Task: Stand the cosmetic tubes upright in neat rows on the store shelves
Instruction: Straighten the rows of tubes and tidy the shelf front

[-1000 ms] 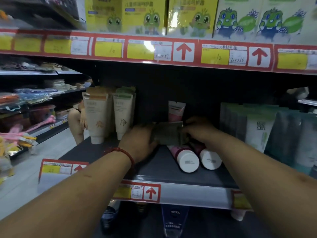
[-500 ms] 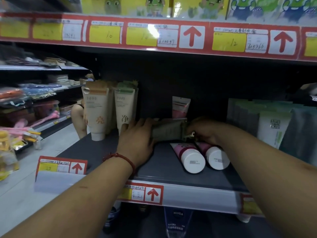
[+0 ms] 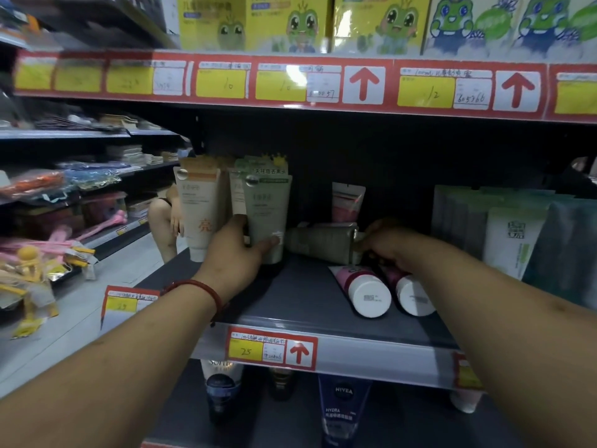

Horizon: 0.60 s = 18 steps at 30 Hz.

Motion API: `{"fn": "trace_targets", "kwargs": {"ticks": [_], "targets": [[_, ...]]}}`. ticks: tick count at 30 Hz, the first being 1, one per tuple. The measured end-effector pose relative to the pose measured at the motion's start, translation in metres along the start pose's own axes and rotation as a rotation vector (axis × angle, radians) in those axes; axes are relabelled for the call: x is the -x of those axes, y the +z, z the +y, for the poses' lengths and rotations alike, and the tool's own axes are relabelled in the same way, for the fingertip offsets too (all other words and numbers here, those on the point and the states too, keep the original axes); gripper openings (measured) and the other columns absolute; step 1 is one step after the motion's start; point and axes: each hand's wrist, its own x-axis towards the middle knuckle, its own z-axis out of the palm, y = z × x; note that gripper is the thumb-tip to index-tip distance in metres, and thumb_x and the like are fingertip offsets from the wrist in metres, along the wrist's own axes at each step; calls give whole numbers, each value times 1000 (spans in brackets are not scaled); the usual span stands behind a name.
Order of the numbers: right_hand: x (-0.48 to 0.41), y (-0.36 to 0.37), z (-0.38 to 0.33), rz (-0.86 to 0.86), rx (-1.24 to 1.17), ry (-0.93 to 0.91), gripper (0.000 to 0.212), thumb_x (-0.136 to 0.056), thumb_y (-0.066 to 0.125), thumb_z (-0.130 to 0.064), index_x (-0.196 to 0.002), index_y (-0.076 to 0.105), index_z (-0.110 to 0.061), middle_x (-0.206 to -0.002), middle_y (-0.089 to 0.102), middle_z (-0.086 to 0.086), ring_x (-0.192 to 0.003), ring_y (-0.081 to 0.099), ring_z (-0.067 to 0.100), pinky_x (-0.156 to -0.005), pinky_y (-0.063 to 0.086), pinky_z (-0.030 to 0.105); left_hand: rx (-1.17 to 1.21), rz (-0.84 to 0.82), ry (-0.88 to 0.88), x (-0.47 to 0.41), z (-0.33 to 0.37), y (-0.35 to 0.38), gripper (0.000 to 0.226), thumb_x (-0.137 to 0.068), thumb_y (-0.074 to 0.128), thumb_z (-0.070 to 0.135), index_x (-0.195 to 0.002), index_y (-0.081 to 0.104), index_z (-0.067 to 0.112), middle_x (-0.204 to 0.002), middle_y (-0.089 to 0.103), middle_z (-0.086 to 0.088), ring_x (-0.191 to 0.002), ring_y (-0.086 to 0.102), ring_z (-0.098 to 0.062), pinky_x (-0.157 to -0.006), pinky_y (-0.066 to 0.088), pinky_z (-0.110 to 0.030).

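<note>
1 head-worn view looks forward and slightly down from close range at the middle shelf [image 3: 307, 305], facing its dark back panel, with both forearms reaching in from the bottom corners.

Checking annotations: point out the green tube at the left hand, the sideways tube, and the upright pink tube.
green tube [image 3: 267, 205]: head view, front face.
sideways tube [image 3: 319, 242]: head view, mid-body.
upright pink tube [image 3: 347, 202]: head view, front face.
</note>
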Motion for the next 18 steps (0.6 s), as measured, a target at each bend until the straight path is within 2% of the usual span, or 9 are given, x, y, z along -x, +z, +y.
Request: {"fn": "trace_targets", "kwargs": {"ticks": [2, 4, 7, 10, 13, 15, 18], "targets": [[6, -2, -7, 35, 60, -69, 30, -87, 73, -15, -114, 65, -5, -109, 65, 14, -99, 62, 29, -80, 51, 34, 22, -4, 6, 4, -1, -1, 49, -91, 72, 29, -134, 55, 14, -132, 65, -4, -121, 61, -24, -102, 51, -43], [9, -3, -15, 75, 73, -128, 27, -87, 72, -16, -113, 67, -11, -117, 65, 13, -109, 62, 29, -88, 50, 33, 30, -15, 27, 7, -1, -4, 49, -92, 70, 27, -137, 52, 15, -134, 63, -2, -124, 59, -22, -104, 49, -39], [8, -2, -28, 118, 16, -192, 24, -85, 73, -20, -107, 70, -10, -109, 68, 11, -103, 65, 27, -86, 54, 35, 33, -7, 54, 10, -6, -10, 53, -95, 67, 26, -142, 46, 19, -140, 59, 0, -130, 55, -19, -107, 45, -35], [4, 0, -44, 147, -55, -268, 16, -88, 69, -23, -99, 69, -11, -95, 67, 6, -91, 67, 25, -75, 60, 36, 60, 84, 56, 19, -10, -12, 53, -97, 63, 26, -143, 37, 23, -141, 57, 0, -131, 54, -22, -108, 46, -44], [-6, 6, -59, 227, 18, -344, 19, -94, 61, -28, -99, 67, -12, -102, 67, 12, -89, 69, 31, -76, 60, 47, 78, 170, 55, 26, -9, -9, 60, -99, 60, 28, -147, 25, 30, -145, 52, 1, -132, 52, -22, -108, 46, -47], [-15, 11, -66, 276, 65, -417, 17, -96, 56, -29, -92, 62, -13, -101, 65, 13, -90, 68, 30, -77, 58, 42, 72, 172, 80, 26, -9, -7, 63, -99, 59, 26, -149, 21, 32, -147, 51, 1, -133, 50, -21, -109, 45, -47], [-28, 17, -77, 320, 137, -516, 12, -99, 51, -26, -88, 54, -22, -98, 58, 5, -88, 55, 20, -73, 38, 28, 24, 158, 136, 26, -7, -5, 65, -99, 59, 20, -150, 21, 33, -147, 49, 3, -134, 49, -16, -110, 43, -39]]}}
